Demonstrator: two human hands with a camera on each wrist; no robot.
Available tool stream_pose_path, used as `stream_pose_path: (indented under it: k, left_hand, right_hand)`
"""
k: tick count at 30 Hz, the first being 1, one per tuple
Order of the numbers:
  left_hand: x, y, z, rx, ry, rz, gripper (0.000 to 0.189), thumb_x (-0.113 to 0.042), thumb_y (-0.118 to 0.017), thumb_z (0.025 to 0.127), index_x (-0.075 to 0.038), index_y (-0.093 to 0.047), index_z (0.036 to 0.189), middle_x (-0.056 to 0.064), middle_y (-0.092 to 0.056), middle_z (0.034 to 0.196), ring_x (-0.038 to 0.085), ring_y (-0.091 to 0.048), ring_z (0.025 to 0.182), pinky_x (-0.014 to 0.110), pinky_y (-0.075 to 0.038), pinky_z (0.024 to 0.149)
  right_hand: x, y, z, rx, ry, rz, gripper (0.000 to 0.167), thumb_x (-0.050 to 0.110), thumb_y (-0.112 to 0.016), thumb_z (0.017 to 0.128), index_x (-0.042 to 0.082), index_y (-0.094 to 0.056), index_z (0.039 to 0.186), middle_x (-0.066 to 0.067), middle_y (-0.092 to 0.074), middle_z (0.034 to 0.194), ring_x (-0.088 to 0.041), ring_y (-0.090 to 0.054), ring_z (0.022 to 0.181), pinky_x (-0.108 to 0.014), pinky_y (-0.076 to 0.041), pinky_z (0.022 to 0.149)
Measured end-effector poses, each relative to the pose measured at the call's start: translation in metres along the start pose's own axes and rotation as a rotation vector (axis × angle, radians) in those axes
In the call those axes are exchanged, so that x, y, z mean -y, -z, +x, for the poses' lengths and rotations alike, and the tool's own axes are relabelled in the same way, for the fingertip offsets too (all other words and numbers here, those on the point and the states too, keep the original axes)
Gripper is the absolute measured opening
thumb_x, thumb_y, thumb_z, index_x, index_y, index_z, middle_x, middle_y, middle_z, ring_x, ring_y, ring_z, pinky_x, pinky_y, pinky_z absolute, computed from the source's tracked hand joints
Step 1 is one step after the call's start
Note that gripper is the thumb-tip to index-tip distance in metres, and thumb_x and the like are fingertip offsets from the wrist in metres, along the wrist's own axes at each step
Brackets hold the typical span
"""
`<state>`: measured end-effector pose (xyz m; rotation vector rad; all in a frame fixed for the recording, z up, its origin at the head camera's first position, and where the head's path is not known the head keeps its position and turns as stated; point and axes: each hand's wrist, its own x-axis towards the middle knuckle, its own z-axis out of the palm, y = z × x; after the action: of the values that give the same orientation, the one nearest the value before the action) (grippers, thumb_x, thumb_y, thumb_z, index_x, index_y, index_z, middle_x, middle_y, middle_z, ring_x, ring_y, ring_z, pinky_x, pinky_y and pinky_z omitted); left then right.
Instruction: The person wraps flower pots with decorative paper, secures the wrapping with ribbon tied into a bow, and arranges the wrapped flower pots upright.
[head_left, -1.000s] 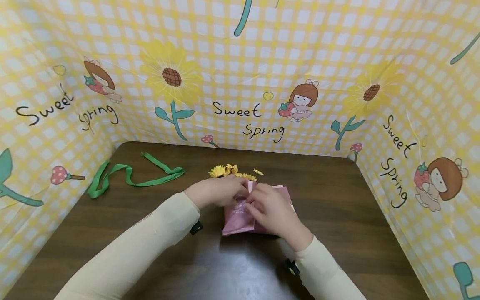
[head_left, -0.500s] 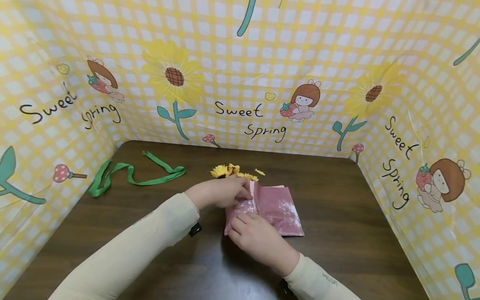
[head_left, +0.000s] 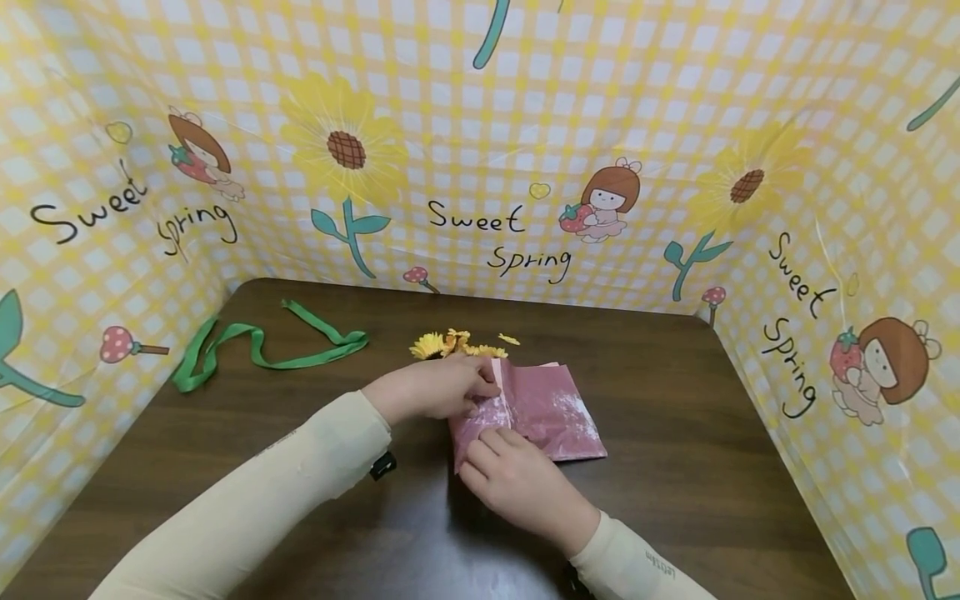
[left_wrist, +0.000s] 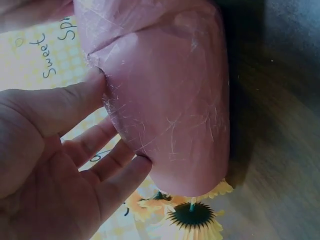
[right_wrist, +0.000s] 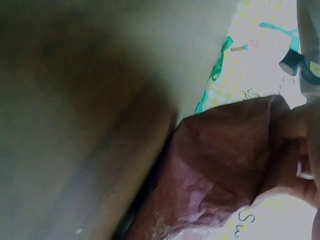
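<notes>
Pink wrapping paper (head_left: 543, 408), creased and flecked with white, is folded around yellow artificial flowers (head_left: 428, 345) whose heads stick out at the far end. My left hand (head_left: 431, 388) pinches the folded edge near the flower heads. In the left wrist view, its thumb (left_wrist: 80, 102) and fingers meet the rolled paper (left_wrist: 170, 110) at one side, with a dark-centred flower (left_wrist: 192, 215) below. My right hand (head_left: 521, 483) grips the paper's near left part. In the right wrist view, its fingers (right_wrist: 295, 165) hold a bunched fold of paper (right_wrist: 220, 160). The stems are hidden.
A green ribbon (head_left: 258, 350) lies loosely curved on the dark wooden table (head_left: 675, 417) at the far left. A small yellow petal or flower piece (head_left: 508, 339) shows behind the paper. Yellow checked cloth (head_left: 480, 150) walls in the back and sides.
My right hand has moved from beside the left hand to the paper's near left part and gripped it there, uncovering the paper's right side. The left hand stays near the flowers.
</notes>
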<state>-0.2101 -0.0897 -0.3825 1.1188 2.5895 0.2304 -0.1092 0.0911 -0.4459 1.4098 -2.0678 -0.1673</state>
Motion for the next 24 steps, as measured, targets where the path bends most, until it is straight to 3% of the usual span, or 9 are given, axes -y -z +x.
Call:
stream_pose_path:
  k: [7, 11, 18, 24]
  left_hand:
    - [-0.0028, 0.002, -0.0003, -0.003, -0.021, 0.031, 0.039, -0.014, -0.066, 0.099, -0.022, -0.066, 0.138, 0.001, -0.059, 0.133, 0.023, -0.054, 0.118, 0.035, -0.049, 0.093]
    - [-0.0012, 0.0019, -0.0005, -0.002, -0.025, 0.018, 0.039, -0.016, -0.068, 0.099, -0.022, -0.067, 0.137, 0.0, -0.058, 0.132, 0.02, -0.054, 0.117, 0.033, -0.049, 0.091]
    - [0.002, 0.0018, 0.0011, -0.005, -0.01, -0.001, 0.038, -0.018, -0.07, 0.098, -0.023, -0.068, 0.136, -0.001, -0.059, 0.129, 0.016, -0.055, 0.114, 0.031, -0.049, 0.089]
    - [0.0014, 0.0003, 0.0007, -0.007, -0.017, 0.006, 0.037, -0.019, -0.07, 0.098, -0.023, -0.069, 0.135, -0.003, -0.06, 0.129, 0.016, -0.055, 0.113, 0.031, -0.049, 0.089]
  right_hand:
    - [0.006, -0.0018, 0.0053, 0.006, 0.064, -0.096, 0.024, 0.016, -0.045, 0.101, 0.018, -0.067, 0.091, 0.003, -0.057, 0.095, -0.018, -0.053, 0.088, -0.032, -0.043, 0.08]
    - [0.0056, -0.0033, 0.0054, 0.013, 0.082, -0.106, 0.02, 0.018, -0.05, 0.099, 0.02, -0.064, 0.085, 0.004, -0.055, 0.091, -0.016, -0.053, 0.085, -0.03, -0.044, 0.078]
    - [0.0048, -0.0066, 0.0032, 0.017, 0.055, -0.058, 0.008, 0.028, -0.064, 0.088, 0.02, -0.061, 0.088, 0.005, -0.054, 0.09, -0.017, -0.053, 0.086, -0.031, -0.045, 0.078]
    - [0.0082, -0.0025, 0.0062, 0.064, 0.018, -0.015, 0.015, 0.019, -0.049, 0.1, 0.018, -0.06, 0.09, 0.002, -0.057, 0.1, -0.021, -0.054, 0.094, -0.036, -0.045, 0.09]
